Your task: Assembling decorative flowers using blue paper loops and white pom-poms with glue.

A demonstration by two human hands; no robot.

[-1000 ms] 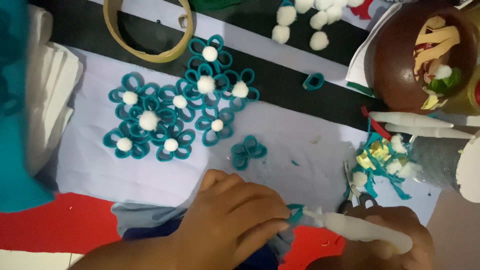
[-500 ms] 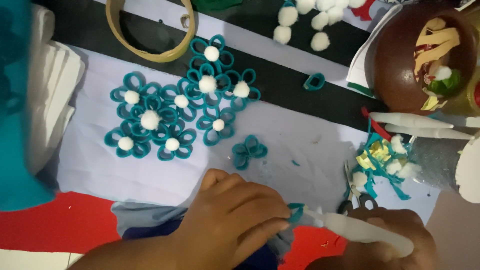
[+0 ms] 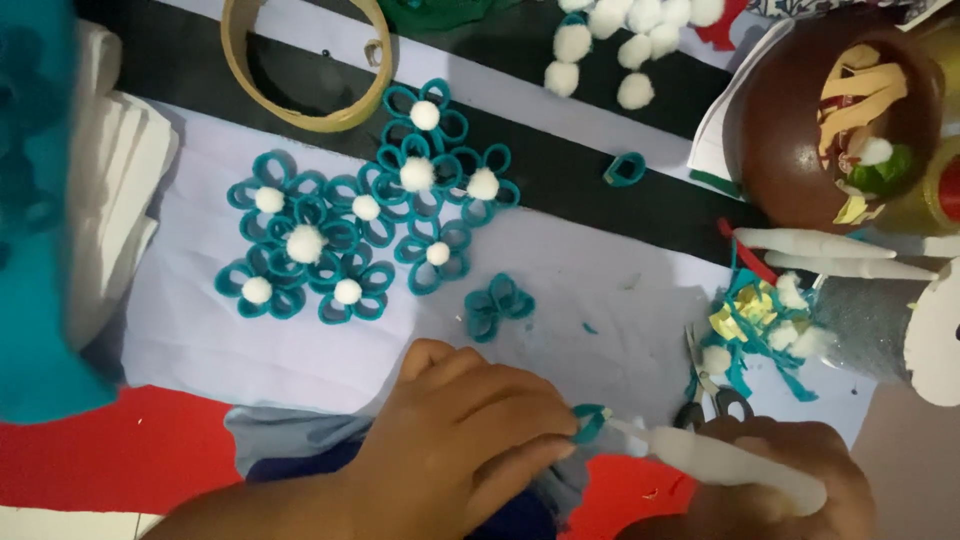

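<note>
- Curling the left hand [image 3: 470, 440] palm-down, fingertips pinching a small teal felt loop [image 3: 588, 422] at bottom centre.
- Gripping a white glue stick [image 3: 720, 462] in the closed right hand [image 3: 790, 480], tip touching the loop.
- Lying beyond: finished teal flowers [image 3: 360, 220].

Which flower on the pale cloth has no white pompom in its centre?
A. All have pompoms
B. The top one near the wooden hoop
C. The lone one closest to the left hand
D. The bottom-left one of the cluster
C: the lone teal flower lying apart from the cluster, just above the left hand, shows only teal loops, while the clustered flowers each carry a white pompom.
</note>
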